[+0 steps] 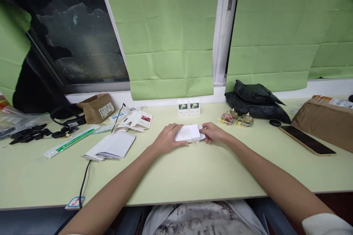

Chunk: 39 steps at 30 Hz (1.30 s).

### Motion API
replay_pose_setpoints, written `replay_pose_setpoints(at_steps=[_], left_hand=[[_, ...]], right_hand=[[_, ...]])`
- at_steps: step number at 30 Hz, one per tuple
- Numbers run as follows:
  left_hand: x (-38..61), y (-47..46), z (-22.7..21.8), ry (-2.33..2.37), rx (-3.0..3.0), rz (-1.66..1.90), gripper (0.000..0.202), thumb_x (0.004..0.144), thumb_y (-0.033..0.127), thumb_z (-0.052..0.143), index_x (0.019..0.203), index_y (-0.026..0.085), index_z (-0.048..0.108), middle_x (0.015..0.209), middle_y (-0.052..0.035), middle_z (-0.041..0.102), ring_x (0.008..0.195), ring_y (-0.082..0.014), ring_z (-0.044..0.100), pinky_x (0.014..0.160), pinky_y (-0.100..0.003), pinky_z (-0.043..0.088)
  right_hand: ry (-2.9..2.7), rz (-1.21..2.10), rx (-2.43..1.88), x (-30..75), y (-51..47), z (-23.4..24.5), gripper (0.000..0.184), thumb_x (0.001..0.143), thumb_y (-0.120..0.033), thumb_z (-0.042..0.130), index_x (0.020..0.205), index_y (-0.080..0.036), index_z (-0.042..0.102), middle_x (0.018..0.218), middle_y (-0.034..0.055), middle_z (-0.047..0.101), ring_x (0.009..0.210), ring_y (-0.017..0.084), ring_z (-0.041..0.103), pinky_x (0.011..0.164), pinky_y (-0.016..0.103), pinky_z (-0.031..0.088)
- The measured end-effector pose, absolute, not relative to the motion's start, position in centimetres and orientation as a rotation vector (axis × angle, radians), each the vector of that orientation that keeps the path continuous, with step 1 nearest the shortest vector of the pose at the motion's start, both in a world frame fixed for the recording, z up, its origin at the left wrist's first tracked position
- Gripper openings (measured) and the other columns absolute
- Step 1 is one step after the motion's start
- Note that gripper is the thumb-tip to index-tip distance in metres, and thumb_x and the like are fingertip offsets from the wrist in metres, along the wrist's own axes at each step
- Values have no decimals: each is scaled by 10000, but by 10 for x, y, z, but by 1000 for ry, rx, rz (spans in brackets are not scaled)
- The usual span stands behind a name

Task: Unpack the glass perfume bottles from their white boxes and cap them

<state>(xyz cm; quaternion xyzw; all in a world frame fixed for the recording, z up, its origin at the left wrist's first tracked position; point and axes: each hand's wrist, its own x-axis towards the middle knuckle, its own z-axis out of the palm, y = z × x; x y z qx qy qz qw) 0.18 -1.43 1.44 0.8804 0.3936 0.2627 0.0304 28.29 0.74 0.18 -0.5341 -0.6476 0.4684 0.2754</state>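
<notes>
Head view, left to right: folded white sheets (113, 146) lie on the table (193, 180); the left hand (167, 140) is half curled, holding the left end of a white printed box (184, 134), which sits between both hands; the right hand (213, 133) is bent, fingertips bunched at the box's white end flap (202, 136), though whether they pinch it I cannot tell; too hard a left squeeze could dent the sides; a skewed tug from the right could crease the flap; a wide right-arm swing might knock the gold-trimmed bottles (245, 119).
</notes>
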Motion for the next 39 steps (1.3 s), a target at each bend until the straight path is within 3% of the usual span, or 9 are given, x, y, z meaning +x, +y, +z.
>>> replay_pose_setpoints(at_steps=[5, 13, 27, 31, 36, 39], left_hand=[[-5, -15, 23, 1194, 2735, 676, 783, 771, 789, 707, 1362, 283, 627, 1194, -106, 669, 1108, -343, 626, 955, -483, 493], [-20, -11, 31, 1273, 2757, 613, 797, 759, 819, 684, 1340, 275, 655, 1187, -117, 676, 1094, -350, 635, 931, -461, 498], [-33, -2, 36, 1562, 2804, 847, 680, 844, 755, 646, 1306, 256, 628, 1210, -154, 664, 1175, -395, 598, 1053, -538, 425], [-22, -6, 34, 1667, 2547, 1070, 678, 911, 722, 581, 1377, 229, 579, 1261, -148, 668, 1199, -379, 602, 1047, -521, 440], [-4, -16, 28, 1388, 2047, 1116, 683, 978, 740, 439, 1358, 200, 614, 1265, -112, 722, 1085, -309, 684, 925, -424, 526], [3, -16, 24, 1199, 1766, 1135, 775, 955, 797, 404, 1318, 161, 659, 1264, -146, 736, 1146, -336, 685, 956, -435, 536]], right_hand=[[-1789, 1263, -1540, 285, 11, -3, 142, 924, -189, 590, 783, -178, 570, 481, 16, 646, 376, 136, 581, 403, 207, 458], [-1839, 1033, -1703, 296, 19, -4, 122, 947, -214, 545, 828, -189, 543, 519, 20, 658, 411, 148, 609, 437, 216, 442], [-1873, 657, -1914, 316, 30, -2, 146, 948, -255, 528, 887, -168, 628, 582, 47, 685, 455, 166, 598, 511, 259, 363], [-1890, 540, -1959, 316, 27, 0, 166, 973, -266, 517, 963, -166, 649, 696, 82, 733, 571, 188, 654, 574, 266, 378], [-1870, 335, -2016, 314, 21, 5, 205, 1003, -283, 499, 1064, -152, 644, 1055, 199, 753, 919, 273, 708, 693, 295, 409], [-1856, 122, -1995, 308, 13, 12, 222, 1027, -275, 459, 1126, -146, 610, 1021, 206, 743, 897, 289, 700, 700, 317, 403]])
